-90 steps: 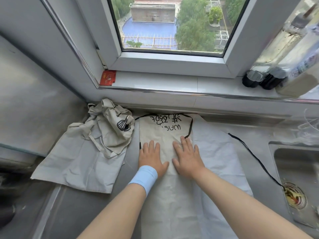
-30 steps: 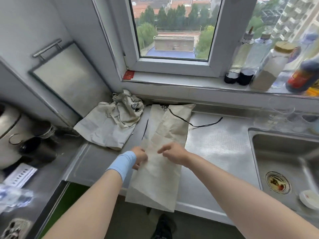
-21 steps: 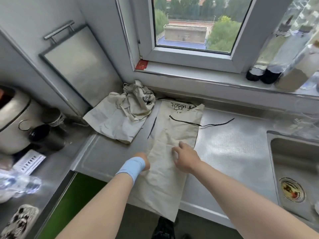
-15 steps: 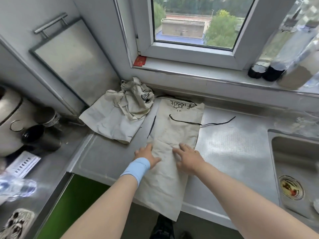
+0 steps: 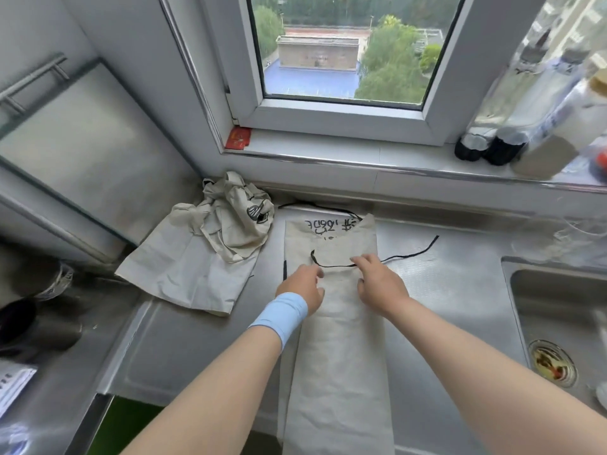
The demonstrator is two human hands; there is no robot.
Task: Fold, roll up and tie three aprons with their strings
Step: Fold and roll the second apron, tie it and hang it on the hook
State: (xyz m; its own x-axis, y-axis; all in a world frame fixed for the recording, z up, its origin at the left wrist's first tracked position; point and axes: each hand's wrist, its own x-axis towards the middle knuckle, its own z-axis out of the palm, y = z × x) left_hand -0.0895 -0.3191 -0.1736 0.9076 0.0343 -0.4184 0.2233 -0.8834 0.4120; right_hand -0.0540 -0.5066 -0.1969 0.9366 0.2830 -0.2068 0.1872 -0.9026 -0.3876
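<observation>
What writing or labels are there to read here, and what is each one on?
Nothing can be quoted with certainty.
Folded apron: black print at its far end, upside down and partly covered, not legible.
Crumpled apron: a black utensil emblem, no readable words.
Red packet on the windowsill: print too blurred.
Bottles on the windowsill: labels too blurred.
</observation>
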